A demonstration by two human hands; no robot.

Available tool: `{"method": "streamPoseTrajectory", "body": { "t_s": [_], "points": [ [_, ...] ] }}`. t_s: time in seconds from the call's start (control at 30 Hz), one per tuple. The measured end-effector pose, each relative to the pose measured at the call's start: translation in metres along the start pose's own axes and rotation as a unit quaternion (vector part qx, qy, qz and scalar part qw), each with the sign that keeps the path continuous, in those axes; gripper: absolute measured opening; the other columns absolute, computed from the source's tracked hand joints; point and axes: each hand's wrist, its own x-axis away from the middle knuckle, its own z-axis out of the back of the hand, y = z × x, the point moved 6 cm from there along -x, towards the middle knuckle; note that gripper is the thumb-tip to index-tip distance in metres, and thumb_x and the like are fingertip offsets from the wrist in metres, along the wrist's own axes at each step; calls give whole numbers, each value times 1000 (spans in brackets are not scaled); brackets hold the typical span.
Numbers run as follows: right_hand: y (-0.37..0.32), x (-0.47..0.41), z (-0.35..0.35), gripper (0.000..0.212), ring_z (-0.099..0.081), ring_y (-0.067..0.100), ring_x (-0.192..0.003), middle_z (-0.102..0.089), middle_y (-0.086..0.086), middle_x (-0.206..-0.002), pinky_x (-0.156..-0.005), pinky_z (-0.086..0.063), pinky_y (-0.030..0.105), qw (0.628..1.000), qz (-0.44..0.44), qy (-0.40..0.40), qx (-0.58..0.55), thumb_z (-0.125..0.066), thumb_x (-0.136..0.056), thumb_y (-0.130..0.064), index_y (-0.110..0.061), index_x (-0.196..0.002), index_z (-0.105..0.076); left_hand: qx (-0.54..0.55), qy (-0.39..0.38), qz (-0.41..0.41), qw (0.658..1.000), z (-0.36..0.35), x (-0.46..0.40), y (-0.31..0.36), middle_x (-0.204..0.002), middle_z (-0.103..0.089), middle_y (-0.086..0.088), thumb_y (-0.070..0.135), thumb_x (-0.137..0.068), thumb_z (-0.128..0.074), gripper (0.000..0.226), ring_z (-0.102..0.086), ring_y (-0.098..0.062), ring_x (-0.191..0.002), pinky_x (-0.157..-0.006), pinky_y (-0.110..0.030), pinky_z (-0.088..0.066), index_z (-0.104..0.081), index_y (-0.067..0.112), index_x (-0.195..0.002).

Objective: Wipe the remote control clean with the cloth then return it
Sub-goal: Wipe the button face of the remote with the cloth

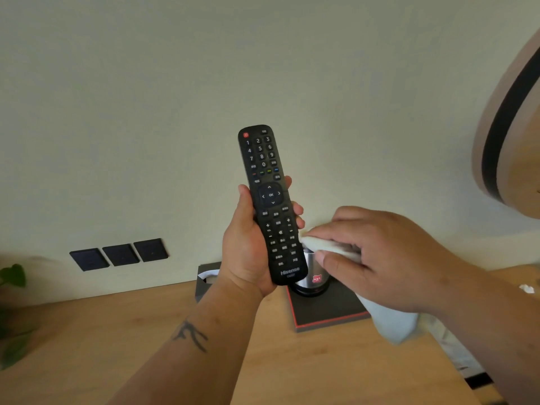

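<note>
A long black remote control (267, 182) with numbered buttons stands nearly upright in mid-air, buttons facing me. My left hand (247, 247) grips its lower half from the left, fingertips curling round its right edge. My right hand (377, 252) pinches a white cloth (330, 247) whose folded tip touches the remote's lower right edge. The rest of the cloth (391, 323) hangs down below that hand.
Below is a wooden tabletop (117, 346) against a pale wall. A dark tray with a red edge (324, 314) carries a metal cup (312, 280). A dark box (204, 279) stands behind my left wrist. Black wall plates (119, 254), plant leaves (13, 276) left, round wooden object (514, 127) right.
</note>
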Motion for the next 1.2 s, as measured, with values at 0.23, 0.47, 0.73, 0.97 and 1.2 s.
{"method": "streamPoseTrajectory", "body": {
  "t_s": [0.23, 0.47, 0.73, 0.97, 1.2],
  "points": [
    [-23, -13, -2, 26, -51, 10, -68, -51, -12, -80, -60, -45, 30, 1000, 31, 4, 5, -49, -86, -47, -37, -103, -67, 31, 1, 15, 999, -3, -7, 7, -80, -61, -11, 66, -99, -32, 69, -58, -22, -69, -69, -35, -47, -66, 12, -125],
    [-32, -23, -6, 29, -51, 8, -72, -55, -14, -86, -61, -42, 25, 999, 50, 6, -8, -49, -87, -48, -44, -111, -65, 44, -4, 28, 999, -4, -5, 13, -80, -61, -10, 66, -98, -33, 68, -59, -22, -68, -69, -35, -48, -69, 13, -123],
    [-21, -16, -6, 36, -45, 2, -65, -54, -16, -83, -57, -36, 22, 998, 57, 37, 11, -52, -86, -47, -41, -119, -65, 34, 5, 9, 999, 4, -6, 15, -80, -60, -9, 65, -100, -31, 71, -57, -20, -69, -70, -36, -45, -65, 9, -129],
    [-41, -9, -20, 35, -51, 9, -71, -54, -13, -86, -56, -47, 30, 991, 115, 51, 37, -53, -91, -44, -39, -124, -62, 59, 12, -4, 998, -2, -10, 19, -78, -59, -7, 64, -100, -32, 68, -57, -18, -66, -64, -33, -46, -64, 10, -127],
    [-17, -6, -6, 37, -54, 11, -66, -58, -12, -84, -52, -47, 30, 993, 82, 80, 43, -54, -88, -43, -32, -121, -68, 41, 23, -22, 999, 3, -12, 21, -79, -60, -8, 63, -101, -30, 70, -57, -18, -67, -66, -35, -45, -63, 8, -128]
  ]
}}
